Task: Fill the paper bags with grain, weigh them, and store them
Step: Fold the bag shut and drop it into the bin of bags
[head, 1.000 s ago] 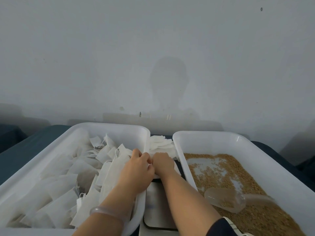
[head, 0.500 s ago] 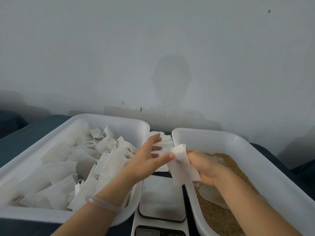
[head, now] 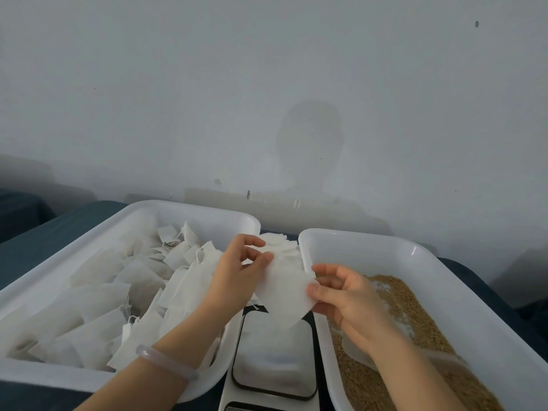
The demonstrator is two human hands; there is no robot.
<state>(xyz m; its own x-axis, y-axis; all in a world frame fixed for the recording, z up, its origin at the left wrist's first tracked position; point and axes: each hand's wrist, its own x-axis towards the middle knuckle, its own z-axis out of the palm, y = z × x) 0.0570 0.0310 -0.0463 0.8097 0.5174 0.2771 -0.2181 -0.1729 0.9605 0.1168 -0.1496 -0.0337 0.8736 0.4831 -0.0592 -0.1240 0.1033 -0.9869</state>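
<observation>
I hold one empty white paper bag in the air above the scale, between the two trays. My left hand pinches its upper left edge and my right hand pinches its right edge. The left white tray is piled with several white paper bags. The right white tray holds brown grain. A clear plastic scoop lies in the grain, partly hidden under my right forearm.
A small stack of empty bags lies between the trays at the back. The scale's white platform sits in the gap between the trays. A grey wall rises right behind the dark table.
Both hands lifted off the stack between the trays with one bag. The bag was then spread flat between them, and the hands now hold it apart over the scale.
</observation>
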